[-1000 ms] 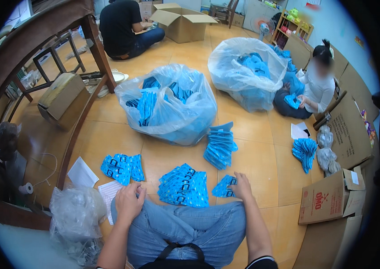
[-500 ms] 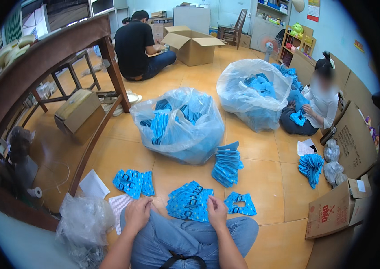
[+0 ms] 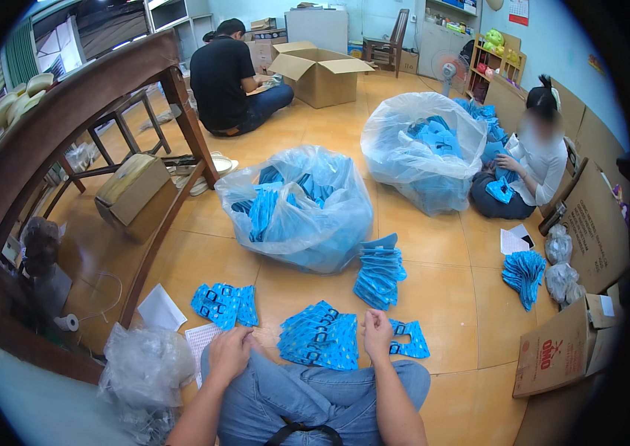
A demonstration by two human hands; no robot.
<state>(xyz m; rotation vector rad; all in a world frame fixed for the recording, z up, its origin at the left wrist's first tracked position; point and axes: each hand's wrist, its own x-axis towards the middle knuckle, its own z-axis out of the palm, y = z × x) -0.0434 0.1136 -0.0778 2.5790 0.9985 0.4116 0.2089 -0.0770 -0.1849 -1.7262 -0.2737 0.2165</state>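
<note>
Both my hands are held low over my crossed legs. My left hand [image 3: 229,352] is closed by my left knee, its fingertips pinched together; anything between them is too small to make out. My right hand [image 3: 378,334] is also pinched, raised between a fanned pile of blue patterned pieces [image 3: 319,336] with black-edged openings and a single blue piece with a rectangular cut-out [image 3: 418,346]. My right hand partly covers that single piece. Further left lies a smaller pile of the same pieces [image 3: 223,303]. A tall fanned stack of blue pieces [image 3: 380,279] stands beyond my right hand.
Two clear plastic bags [image 3: 351,230] full of blue pieces stand ahead. Crumpled plastic bags [image 3: 144,364] and paper sheets [image 3: 161,308] lie left, beside a wooden frame [image 3: 55,119]. A cardboard box [image 3: 553,357] stands right. Two people sit further off, one handling blue pieces.
My right hand has moved right and slightly away from me, from the edge of the middle pile to beside the single piece. My left hand stays by the knee.
</note>
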